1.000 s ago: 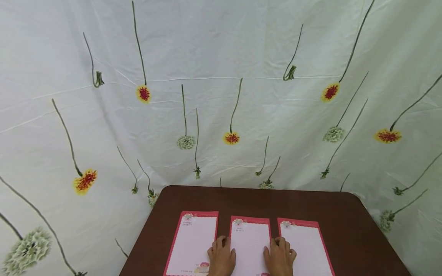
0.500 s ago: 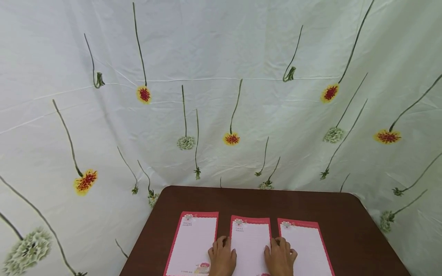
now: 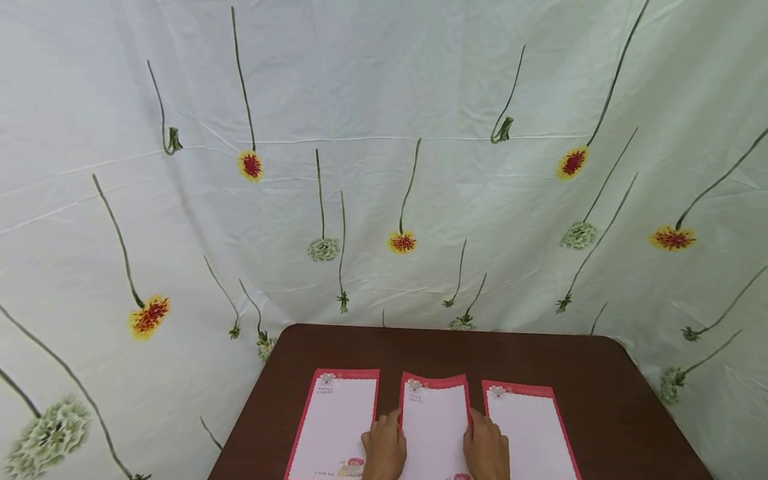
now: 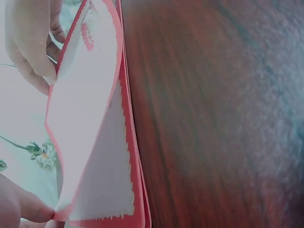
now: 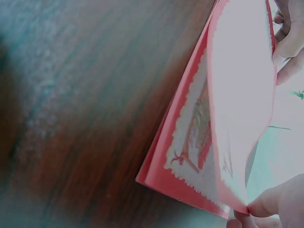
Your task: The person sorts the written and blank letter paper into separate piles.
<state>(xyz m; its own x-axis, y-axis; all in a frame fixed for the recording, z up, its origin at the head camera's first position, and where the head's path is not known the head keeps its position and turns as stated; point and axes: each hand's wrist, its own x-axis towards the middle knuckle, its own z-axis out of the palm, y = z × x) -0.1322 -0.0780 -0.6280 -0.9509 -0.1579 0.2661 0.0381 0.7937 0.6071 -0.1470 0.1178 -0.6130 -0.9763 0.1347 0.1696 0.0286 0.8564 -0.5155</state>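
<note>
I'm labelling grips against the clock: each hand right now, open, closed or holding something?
Left hand: holding, pinches the left edge of the middle red-bordered writing sheet.
Right hand: holding, pinches that sheet's right edge.

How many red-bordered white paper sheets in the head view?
3, in a row: left sheet; middle sheet, gripped by left hand and right hand; right sheet. More may hide: wrist views show another sheet beneath the middle.
</note>
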